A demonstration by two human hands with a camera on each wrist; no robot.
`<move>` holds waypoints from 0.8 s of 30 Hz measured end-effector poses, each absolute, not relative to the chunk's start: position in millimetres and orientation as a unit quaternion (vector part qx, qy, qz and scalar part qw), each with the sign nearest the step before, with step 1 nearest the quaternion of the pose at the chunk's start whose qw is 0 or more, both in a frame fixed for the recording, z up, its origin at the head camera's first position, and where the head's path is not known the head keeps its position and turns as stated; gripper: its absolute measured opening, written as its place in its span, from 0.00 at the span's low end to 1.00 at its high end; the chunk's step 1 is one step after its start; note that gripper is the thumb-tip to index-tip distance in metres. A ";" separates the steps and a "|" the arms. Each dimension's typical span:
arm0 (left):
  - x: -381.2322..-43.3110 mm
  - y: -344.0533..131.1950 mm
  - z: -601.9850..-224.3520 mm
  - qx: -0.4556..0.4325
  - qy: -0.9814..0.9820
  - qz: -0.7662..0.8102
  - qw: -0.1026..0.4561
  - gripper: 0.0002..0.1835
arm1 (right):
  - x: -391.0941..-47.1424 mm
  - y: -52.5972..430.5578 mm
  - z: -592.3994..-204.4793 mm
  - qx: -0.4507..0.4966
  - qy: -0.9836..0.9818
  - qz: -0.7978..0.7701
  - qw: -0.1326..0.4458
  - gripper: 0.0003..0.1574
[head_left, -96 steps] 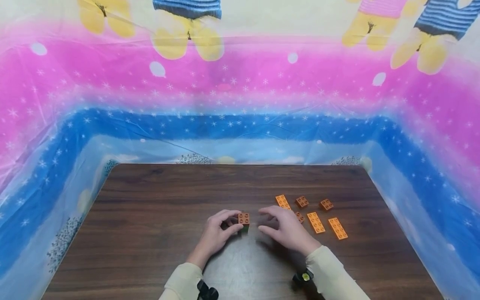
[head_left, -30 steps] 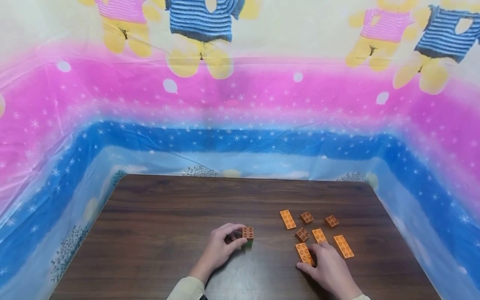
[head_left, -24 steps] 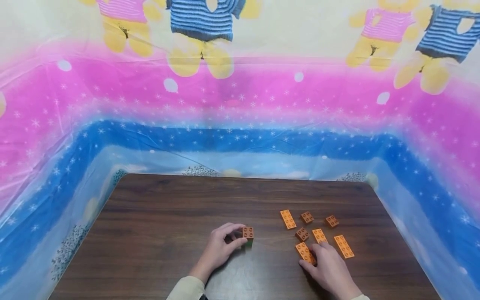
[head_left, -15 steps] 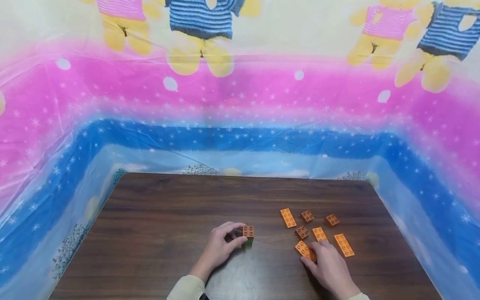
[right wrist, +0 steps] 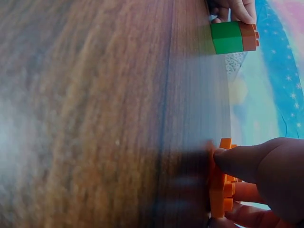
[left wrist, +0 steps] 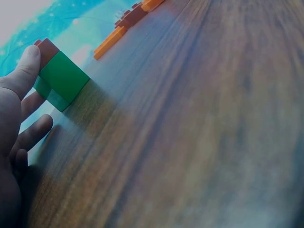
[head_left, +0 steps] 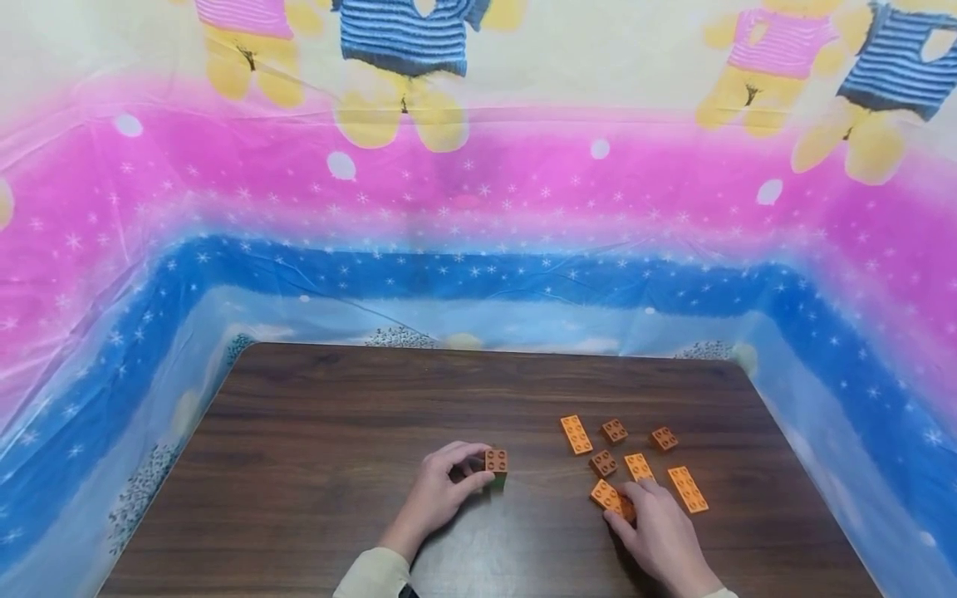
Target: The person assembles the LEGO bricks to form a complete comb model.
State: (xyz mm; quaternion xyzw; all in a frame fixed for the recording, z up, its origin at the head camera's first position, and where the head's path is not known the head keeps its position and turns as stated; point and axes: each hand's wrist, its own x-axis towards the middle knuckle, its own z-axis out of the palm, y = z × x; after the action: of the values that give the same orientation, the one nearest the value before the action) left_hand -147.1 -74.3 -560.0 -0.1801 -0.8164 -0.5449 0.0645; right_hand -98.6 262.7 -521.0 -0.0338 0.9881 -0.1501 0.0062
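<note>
My left hand (head_left: 441,488) grips a small stack at mid-table between thumb and fingers. The stack has a brown four-stud brick (head_left: 496,460) on top of a green block (left wrist: 65,80), and the green part stands on the table. To the right, my right hand (head_left: 661,527) pinches a flat orange brick (head_left: 606,496) low over the table, thumb on its near side. The fingers cover part of that brick. In the right wrist view the thumb lies across the orange brick (right wrist: 218,194), whose studs face the fingers.
Three brown bricks (head_left: 602,463) lie on the dark wooden table (head_left: 299,465) beyond the right hand. Around them are flat orange bricks: one at the far left (head_left: 576,434), one partly behind the hand (head_left: 639,467), one to its right (head_left: 688,489). A patterned cloth (head_left: 463,316) surrounds the table.
My right hand has gone from beside the stack to the right and nearer me, onto an orange brick. Its thumb has closed in and the brick has turned slightly. The left hand keeps its grip.
</note>
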 end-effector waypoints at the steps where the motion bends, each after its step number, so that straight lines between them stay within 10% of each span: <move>1: -146.8 -74.4 -560.3 -0.180 -0.817 -0.544 0.065 0.17 | -98.3 263.2 -520.8 -0.033 0.988 -0.152 0.007 0.21; 24: -146.1 -75.0 -558.9 -0.181 -0.813 -0.550 0.061 0.17 | -97.4 263.4 -507.4 -0.048 0.973 -0.224 -0.033 0.20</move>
State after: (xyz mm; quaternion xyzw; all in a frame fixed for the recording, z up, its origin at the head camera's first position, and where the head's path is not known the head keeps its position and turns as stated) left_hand -146.1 -75.0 -558.9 -0.1808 -0.8129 -0.5503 0.0606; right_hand -97.4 263.4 -507.4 -0.0477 0.9730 -0.2235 -0.0329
